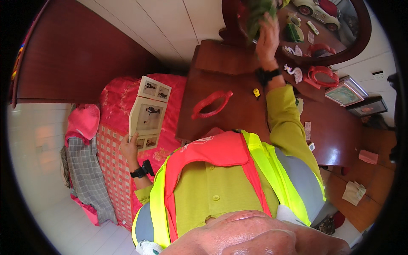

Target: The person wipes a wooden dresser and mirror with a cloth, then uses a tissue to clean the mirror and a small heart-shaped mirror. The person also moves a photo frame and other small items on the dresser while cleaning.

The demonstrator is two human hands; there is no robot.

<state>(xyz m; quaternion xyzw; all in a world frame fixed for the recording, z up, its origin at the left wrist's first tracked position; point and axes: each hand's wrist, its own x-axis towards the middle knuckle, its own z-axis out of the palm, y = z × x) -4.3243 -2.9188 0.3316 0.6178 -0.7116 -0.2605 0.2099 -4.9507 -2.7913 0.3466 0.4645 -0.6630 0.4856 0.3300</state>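
At the left, my left hand point(130, 146) grips the lower end of a white multi-photo frame point(147, 113), held tilted over the red bedspread. My right hand point(268, 38) is raised at the top, in front of the oval dresser mirror point(361, 44). A blurred dark green item point(255, 19), cloth or leafy, is at its fingers. On the dark red wooden dresser point(232, 73), below the right hand, lie a red oval mirror or frame point(212, 104) and a small yellow figure point(256, 92).
Right of my right arm stand a swan ornament point(298, 75), a red stand mirror point(323, 76) and picture frames point(346, 91). A folded pink cloth point(368, 156) and a pale cloth point(353, 193) lie farther right. A bed with a red cover point(118, 92) and a wooden panel point(86, 54) are at left.
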